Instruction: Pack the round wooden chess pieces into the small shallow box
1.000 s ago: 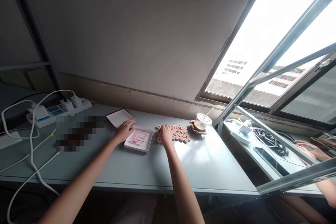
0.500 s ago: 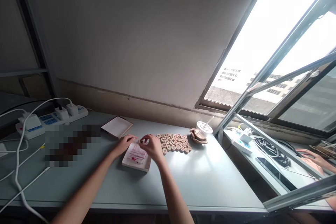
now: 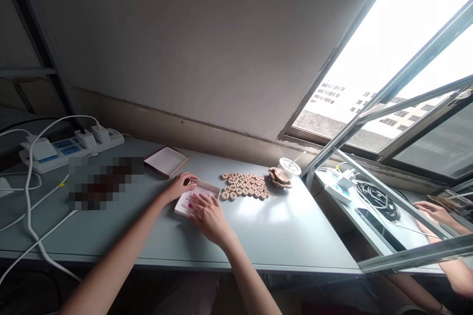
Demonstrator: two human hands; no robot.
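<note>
An open shallow box (image 3: 181,210) stands on the grey table, with a thin sheet with red print (image 3: 205,191) lying in it. My left hand (image 3: 181,185) is at the box's upper left edge, its fingers curled over the rim. Spread flat over the sheet, my right hand (image 3: 209,214) covers part of the print. Several round wooden pieces with carved characters (image 3: 246,184) lie in rows to the right of the box. Behind and left of it rests a second shallow tray, a box lid (image 3: 166,161).
A plastic cup with a straw (image 3: 289,167) stands by a brown carved dish (image 3: 280,178) at the right. Power strips (image 3: 74,149) and white cables lie on the left, beside a blurred patch. Another person's hands (image 3: 434,212) show beyond the metal frame (image 3: 332,133).
My right hand has gone from a pinch at the box's upper edge to lying spread over the sheet. My left hand stays at the box's left side. The camera view has shifted.
</note>
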